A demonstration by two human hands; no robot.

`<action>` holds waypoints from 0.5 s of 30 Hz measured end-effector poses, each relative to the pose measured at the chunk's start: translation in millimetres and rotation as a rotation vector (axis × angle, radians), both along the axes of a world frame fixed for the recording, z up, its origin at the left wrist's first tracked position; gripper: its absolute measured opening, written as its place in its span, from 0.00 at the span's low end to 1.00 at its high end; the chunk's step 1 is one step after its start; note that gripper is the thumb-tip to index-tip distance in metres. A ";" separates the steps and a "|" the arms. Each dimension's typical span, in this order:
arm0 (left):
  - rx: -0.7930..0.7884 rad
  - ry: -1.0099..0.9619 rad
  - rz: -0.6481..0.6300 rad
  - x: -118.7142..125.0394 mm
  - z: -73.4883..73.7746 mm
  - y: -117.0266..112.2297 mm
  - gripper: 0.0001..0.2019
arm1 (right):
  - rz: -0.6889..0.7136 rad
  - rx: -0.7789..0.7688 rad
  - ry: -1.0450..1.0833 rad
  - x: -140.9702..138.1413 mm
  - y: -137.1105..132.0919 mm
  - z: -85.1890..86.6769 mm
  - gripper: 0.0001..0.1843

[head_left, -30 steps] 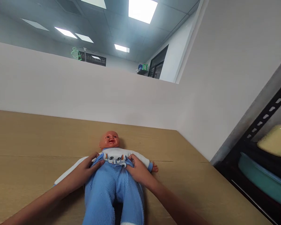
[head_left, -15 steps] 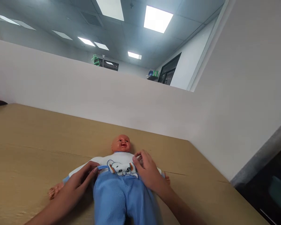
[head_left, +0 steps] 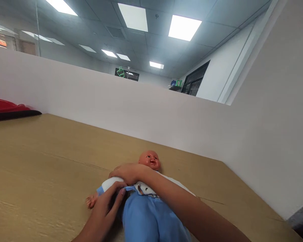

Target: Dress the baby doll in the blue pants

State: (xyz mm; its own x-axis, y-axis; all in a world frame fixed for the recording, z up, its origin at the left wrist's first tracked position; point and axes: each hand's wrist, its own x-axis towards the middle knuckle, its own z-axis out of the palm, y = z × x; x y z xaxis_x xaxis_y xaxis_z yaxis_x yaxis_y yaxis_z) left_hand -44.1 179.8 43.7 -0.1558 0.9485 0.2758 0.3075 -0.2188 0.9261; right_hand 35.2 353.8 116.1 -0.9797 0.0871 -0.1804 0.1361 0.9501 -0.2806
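Note:
A baby doll (head_left: 149,159) lies face up, dressed in a white shirt with blue cuffs and blue overalls (head_left: 151,215). The white bib (head_left: 146,189) carries an animal face, partly covered by my right forearm. My left hand (head_left: 109,200) is beside the doll's waist, thumb and fingers closed on a blue overall strap (head_left: 130,188). Reaching across the doll's chest, my right hand (head_left: 128,172) rests at the shoulder on the left side, its fingers curled downward. Its fingertips and whatever they hold are hidden. The doll's arm (head_left: 111,184) on that side stretches outward.
The doll lies on a tan tabletop (head_left: 53,161) with a seam across it. A low white wall (head_left: 116,101) runs along the back, with glass above. A red and black object (head_left: 10,109) sits at the far left. Another wall (head_left: 275,134) stands at the right.
My right hand has moved left across the doll's chest from the bib's right side to the opposite shoulder. My left hand stays at the blue strap. The view has turned left.

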 end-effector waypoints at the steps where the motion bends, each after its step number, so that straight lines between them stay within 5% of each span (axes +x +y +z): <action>1: 0.017 -0.001 0.005 -0.7 0.1 0.5 0.21 | -0.022 0.024 0.021 5.9 0.8 5.1 0.15; 7: 0.108 0.001 -0.018 -3.3 -5.8 -2.7 0.19 | -0.136 0.038 0.144 52.9 9.7 34.2 0.19; 10: 0.198 0.005 0.027 -4.9 -4.0 -7.5 0.18 | -0.167 -0.006 0.172 65.3 12.0 27.5 0.23; 15: 0.114 -0.065 0.098 -14.1 18.1 2.5 0.21 | -0.181 -0.196 0.216 74.3 11.7 6.6 0.25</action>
